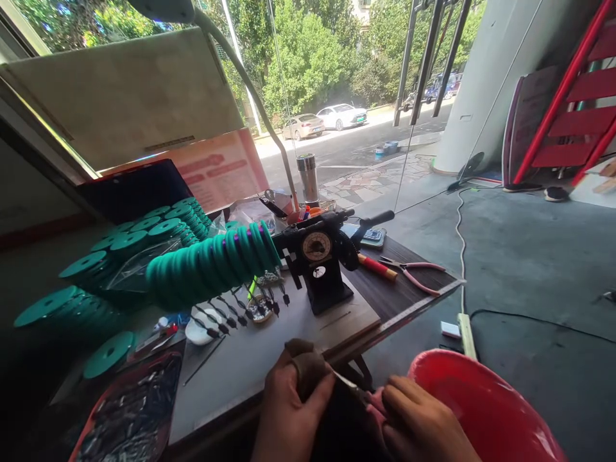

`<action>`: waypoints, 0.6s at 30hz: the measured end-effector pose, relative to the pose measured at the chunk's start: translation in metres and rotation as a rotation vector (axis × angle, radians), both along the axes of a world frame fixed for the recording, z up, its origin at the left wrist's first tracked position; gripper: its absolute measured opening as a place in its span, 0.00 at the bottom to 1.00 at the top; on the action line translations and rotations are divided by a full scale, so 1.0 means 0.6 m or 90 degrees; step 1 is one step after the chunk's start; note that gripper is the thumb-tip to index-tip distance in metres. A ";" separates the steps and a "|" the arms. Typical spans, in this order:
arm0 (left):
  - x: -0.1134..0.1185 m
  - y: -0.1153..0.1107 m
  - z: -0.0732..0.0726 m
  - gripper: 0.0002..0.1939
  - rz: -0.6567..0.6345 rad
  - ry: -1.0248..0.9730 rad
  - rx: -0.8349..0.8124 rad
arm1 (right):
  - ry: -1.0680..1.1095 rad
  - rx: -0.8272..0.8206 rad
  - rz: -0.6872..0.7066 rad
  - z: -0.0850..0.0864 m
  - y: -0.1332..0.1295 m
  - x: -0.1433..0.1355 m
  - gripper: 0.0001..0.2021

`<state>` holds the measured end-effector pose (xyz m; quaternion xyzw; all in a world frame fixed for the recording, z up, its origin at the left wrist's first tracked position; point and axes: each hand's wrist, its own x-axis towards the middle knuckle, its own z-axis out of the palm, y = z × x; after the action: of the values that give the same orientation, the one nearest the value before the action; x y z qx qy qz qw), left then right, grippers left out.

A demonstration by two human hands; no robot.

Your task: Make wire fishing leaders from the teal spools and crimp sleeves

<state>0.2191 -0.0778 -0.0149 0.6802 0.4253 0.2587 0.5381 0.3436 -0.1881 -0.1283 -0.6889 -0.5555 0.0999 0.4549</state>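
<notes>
Low at the table's front edge, my left hand [294,407] is closed around a curved olive-brown band or roll [308,371]; its exact kind does not show. My right hand [418,410], closed too, grips a pink-handled tool [376,403] with narrow metal blades; I cannot tell scissors from pliers. The tool's tip points left and meets the fingers of my left hand. Behind my hands stands a black hand-crank winding machine [323,256] with a round dial. A row of green discs [212,266] sits on its shaft, with short dark leads hanging below.
Pink-handled pliers [418,273] and a red-and-yellow stick [378,266] lie right of the machine. Stacks of green discs [77,308] fill the left. A tray of dark parts [132,410] is at lower left. A red basin [447,372] stands beside my right hand.
</notes>
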 end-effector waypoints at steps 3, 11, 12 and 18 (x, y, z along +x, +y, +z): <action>0.001 0.000 -0.001 0.11 -0.011 0.009 0.017 | 0.346 -0.111 0.088 0.034 0.006 0.008 0.17; 0.002 -0.001 0.002 0.12 -0.042 0.022 0.037 | 0.823 -0.035 0.140 0.109 0.065 -0.027 0.29; 0.001 0.000 0.001 0.11 -0.046 0.037 0.052 | 0.830 -0.023 0.127 0.110 0.067 -0.029 0.28; 0.007 0.000 -0.011 0.05 -0.108 0.099 0.186 | 0.821 0.043 0.021 0.100 0.064 -0.019 0.28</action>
<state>0.2234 -0.0778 -0.0217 0.8024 0.3648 0.2182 0.4188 0.3323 -0.1496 -0.0686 -0.4668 -0.1841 0.4833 0.7174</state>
